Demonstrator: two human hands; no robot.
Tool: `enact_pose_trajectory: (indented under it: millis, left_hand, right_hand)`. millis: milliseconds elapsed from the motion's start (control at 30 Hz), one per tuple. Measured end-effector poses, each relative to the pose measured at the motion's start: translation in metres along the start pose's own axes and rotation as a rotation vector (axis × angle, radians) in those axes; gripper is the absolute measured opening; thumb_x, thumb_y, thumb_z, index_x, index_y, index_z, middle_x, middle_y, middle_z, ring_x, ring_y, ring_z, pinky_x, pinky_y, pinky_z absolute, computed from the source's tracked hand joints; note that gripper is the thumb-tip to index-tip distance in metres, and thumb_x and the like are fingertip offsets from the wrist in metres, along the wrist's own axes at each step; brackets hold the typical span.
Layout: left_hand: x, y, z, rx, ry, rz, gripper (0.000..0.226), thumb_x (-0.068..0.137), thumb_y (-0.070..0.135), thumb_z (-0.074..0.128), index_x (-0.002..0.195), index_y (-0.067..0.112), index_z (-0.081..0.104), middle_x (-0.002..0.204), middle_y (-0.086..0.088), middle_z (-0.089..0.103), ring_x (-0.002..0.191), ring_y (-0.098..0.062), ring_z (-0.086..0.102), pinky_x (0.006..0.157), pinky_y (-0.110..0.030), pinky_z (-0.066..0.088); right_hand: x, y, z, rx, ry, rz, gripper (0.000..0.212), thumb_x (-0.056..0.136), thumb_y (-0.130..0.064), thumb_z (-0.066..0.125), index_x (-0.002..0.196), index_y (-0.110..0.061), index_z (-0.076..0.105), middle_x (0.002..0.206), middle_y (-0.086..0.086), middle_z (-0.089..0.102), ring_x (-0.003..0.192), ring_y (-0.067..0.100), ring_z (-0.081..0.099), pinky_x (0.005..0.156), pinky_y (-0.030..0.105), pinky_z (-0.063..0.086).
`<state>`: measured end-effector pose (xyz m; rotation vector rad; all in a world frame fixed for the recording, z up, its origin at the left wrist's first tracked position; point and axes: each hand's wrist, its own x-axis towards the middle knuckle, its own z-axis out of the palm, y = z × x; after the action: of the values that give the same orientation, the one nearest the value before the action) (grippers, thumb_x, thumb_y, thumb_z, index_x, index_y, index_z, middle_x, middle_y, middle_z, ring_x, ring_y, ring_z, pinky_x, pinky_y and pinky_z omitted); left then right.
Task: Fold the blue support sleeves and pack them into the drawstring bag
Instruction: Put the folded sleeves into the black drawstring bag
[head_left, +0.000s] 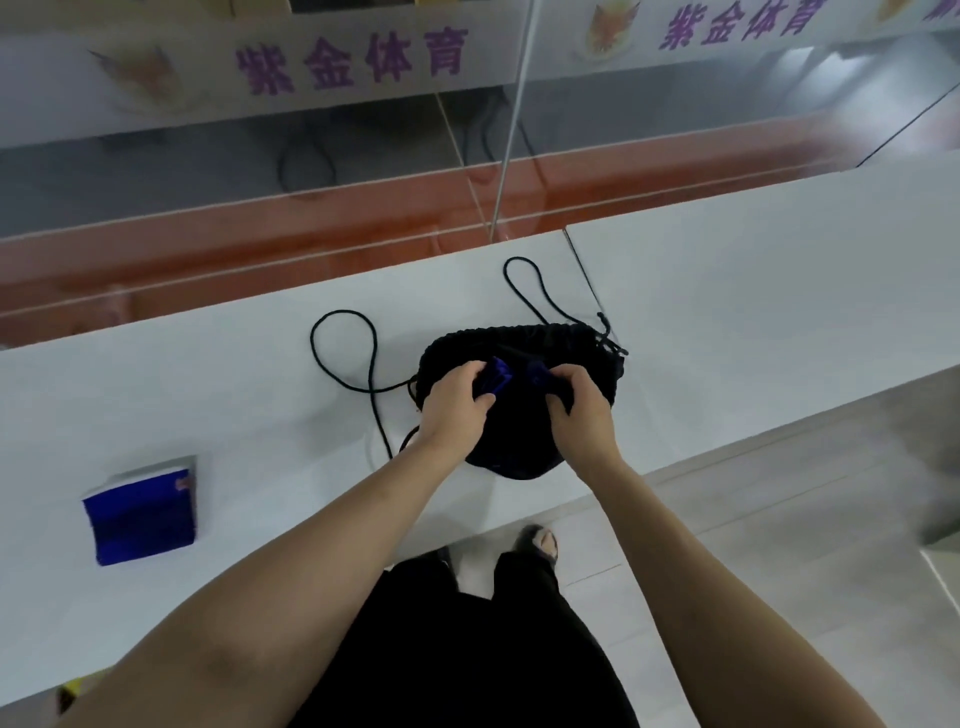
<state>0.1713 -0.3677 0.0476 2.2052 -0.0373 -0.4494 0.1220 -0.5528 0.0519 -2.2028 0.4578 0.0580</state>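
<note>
Purple characters 紫金体育 run along the glass panel behind the worktop. Near its front edge lies the black drawstring bag (cords looped towards the back). The left hand grips a blue sleeve at the bag's mouth; the right hand pinches the dark fabric beside it. A second folded blue sleeve lies well to the left, by the front edge.

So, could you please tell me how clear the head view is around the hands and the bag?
Head view: even, soft light; black drawstring bag reads as a dark mass without fabric detail; both hands slightly soft; wide-angle bending of the white table edge; glass partition shows hazy reflections.
</note>
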Motion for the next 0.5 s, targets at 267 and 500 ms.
enact_pose_trajectory:
  millis: [267,500]
  left_hand:
    - [0.029,-0.007,0.028,0.175,-0.069,-0.109,0.047,0.099,0.025,0.061,0.144,0.017,0.049,0.138,-0.003,0.059,0.119,-0.022,0.06,0.098,-0.039,0.05]
    - [0.049,-0.011,0.038,0.491,-0.169,-0.08,0.048,0.097,0.005,0.053,0.143,0.02,0.05,0.12,-0.006,0.065,0.122,-0.027,0.046,0.094,-0.042,0.05]
  right_hand:
    - [0.068,0.028,-0.012,-0.287,-0.323,-0.156,0.034,0.096,-0.006,0.057,0.124,-0.025,0.058,0.121,-0.002,0.064,0.115,0.018,0.059,0.099,0.037,0.051]
    - [0.108,0.046,-0.022,-0.454,-0.512,-0.259,0.034,0.099,-0.014,0.059,0.131,-0.024,0.056,0.117,0.012,0.057,0.106,0.029,0.059,0.094,0.038,0.049]
